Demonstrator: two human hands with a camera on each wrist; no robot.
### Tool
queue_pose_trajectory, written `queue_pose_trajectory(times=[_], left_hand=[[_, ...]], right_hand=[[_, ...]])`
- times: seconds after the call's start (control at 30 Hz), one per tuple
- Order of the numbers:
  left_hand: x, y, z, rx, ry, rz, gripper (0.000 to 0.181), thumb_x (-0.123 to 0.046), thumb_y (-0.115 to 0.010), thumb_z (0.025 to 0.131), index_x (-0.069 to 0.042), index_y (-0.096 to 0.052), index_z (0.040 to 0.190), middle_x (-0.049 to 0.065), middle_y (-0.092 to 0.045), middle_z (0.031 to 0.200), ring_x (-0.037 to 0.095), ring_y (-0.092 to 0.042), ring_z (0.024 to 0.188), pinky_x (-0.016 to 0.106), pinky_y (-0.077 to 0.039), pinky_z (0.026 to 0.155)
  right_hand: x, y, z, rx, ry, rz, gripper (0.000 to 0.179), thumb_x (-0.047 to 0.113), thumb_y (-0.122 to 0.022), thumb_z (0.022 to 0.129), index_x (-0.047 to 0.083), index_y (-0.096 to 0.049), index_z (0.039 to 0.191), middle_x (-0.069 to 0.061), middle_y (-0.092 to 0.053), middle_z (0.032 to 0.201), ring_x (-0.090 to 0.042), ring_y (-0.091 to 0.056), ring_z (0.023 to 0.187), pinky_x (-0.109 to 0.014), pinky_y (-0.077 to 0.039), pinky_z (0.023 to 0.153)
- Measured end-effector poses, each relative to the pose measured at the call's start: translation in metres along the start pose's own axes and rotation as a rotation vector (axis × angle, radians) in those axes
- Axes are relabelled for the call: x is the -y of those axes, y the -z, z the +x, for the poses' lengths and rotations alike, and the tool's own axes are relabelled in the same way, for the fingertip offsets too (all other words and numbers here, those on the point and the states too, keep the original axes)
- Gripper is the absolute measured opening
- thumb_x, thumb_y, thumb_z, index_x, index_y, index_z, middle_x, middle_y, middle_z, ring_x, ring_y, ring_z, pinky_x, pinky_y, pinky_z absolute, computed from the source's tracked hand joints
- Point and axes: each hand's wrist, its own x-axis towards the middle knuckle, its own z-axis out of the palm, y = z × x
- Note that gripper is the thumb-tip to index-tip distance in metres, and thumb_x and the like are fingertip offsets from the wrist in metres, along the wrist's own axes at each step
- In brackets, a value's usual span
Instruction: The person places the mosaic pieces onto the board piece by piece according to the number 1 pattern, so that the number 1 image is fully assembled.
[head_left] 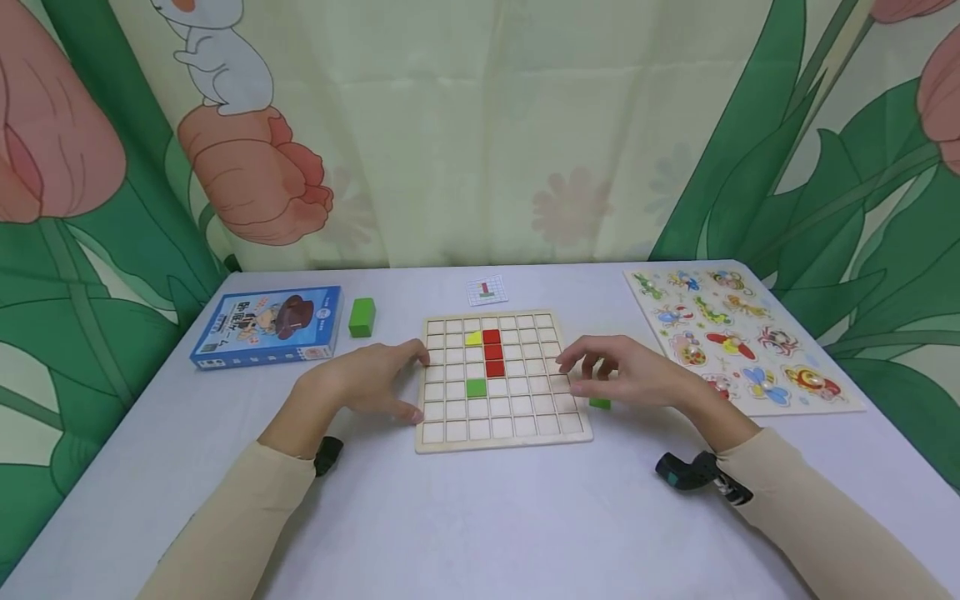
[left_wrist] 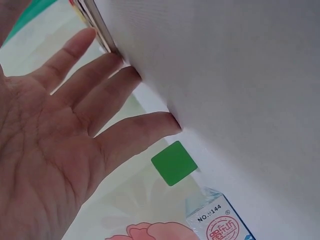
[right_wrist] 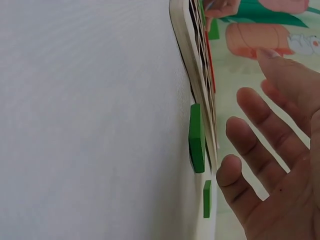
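Note:
A wooden grid board lies flat on the table. In its cells sit a column of red pieces, a yellow piece and a green piece. My left hand rests at the board's left edge, thumb and fingers spread apart along it. Over the right edge is my right hand, fingers loosely bent with nothing between them. Partly hidden beneath it, a loose green piece lies beside the board. The right wrist view shows two green pieces there, a nearer one and a farther one.
Behind the board lies a small pattern card. A green block stands at the back left beside a blue box. To the right is a picture puzzle board with insects and other creatures. A printed curtain hangs behind the table.

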Motion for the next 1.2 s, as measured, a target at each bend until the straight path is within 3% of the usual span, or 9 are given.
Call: queue_pose_trajectory(times=[0.17, 0.43, 0.63, 0.9, 1.07, 1.2], left_hand=[[0.001, 0.000, 0.000, 0.002, 0.008, -0.005, 0.077, -0.052, -0.088, 0.076, -0.029, -0.047, 0.137, 0.008, -0.059, 0.129, 0.024, -0.056, 0.103, 0.045, -0.049, 0.093], [0.001, -0.005, -0.001, 0.021, 0.023, -0.018, 0.077, -0.052, -0.088, 0.077, -0.029, -0.045, 0.137, 0.008, -0.059, 0.130, 0.024, -0.056, 0.103, 0.047, -0.048, 0.097], [0.001, -0.003, -0.001, 0.011, 0.018, -0.007, 0.077, -0.052, -0.087, 0.078, -0.030, -0.045, 0.138, 0.008, -0.059, 0.132, 0.024, -0.056, 0.104, 0.046, -0.048, 0.097], [0.002, -0.002, -0.002, 0.018, 0.022, -0.008, 0.079, -0.053, -0.087, 0.078, -0.030, -0.044, 0.139, 0.009, -0.058, 0.133, 0.025, -0.056, 0.104, 0.045, -0.050, 0.092], [0.002, -0.003, -0.001, 0.009, 0.002, -0.010, 0.077, -0.054, -0.086, 0.078, -0.031, -0.045, 0.139, 0.009, -0.058, 0.134, 0.025, -0.056, 0.104, 0.047, -0.049, 0.095], [0.001, -0.001, -0.001, 0.009, 0.004, -0.007, 0.076, -0.053, -0.086, 0.078, -0.031, -0.045, 0.138, 0.009, -0.058, 0.134, 0.025, -0.056, 0.104, 0.047, -0.049, 0.095]], right_hand=[[-0.006, 0.005, -0.007, -0.004, -0.013, -0.010, 0.036, 0.023, -0.081, 0.091, 0.017, -0.069, 0.124, 0.003, -0.065, 0.096, -0.016, -0.061, 0.086, -0.029, -0.051, 0.074], [-0.014, 0.009, -0.014, 0.067, -0.015, -0.019, 0.038, 0.024, -0.082, 0.089, 0.018, -0.068, 0.124, 0.000, -0.068, 0.109, -0.018, -0.065, 0.093, -0.030, -0.053, 0.077], [-0.018, 0.012, -0.020, 0.071, -0.038, -0.056, 0.045, 0.024, -0.087, 0.085, 0.020, -0.067, 0.126, 0.002, -0.067, 0.108, -0.019, -0.063, 0.095, -0.032, -0.052, 0.079], [-0.015, 0.014, -0.021, 0.132, -0.028, -0.125, 0.033, 0.026, -0.085, 0.087, 0.023, -0.072, 0.118, 0.005, -0.066, 0.104, -0.018, -0.059, 0.091, -0.032, -0.050, 0.077], [-0.015, 0.016, -0.024, 0.120, -0.056, -0.188, 0.024, 0.029, -0.083, 0.088, 0.025, -0.074, 0.111, 0.008, -0.064, 0.095, -0.014, -0.058, 0.086, -0.028, -0.050, 0.075], [-0.016, 0.019, -0.025, 0.110, -0.059, -0.185, 0.029, 0.027, -0.084, 0.087, 0.023, -0.073, 0.113, 0.007, -0.065, 0.098, -0.015, -0.059, 0.086, -0.029, -0.051, 0.075]])
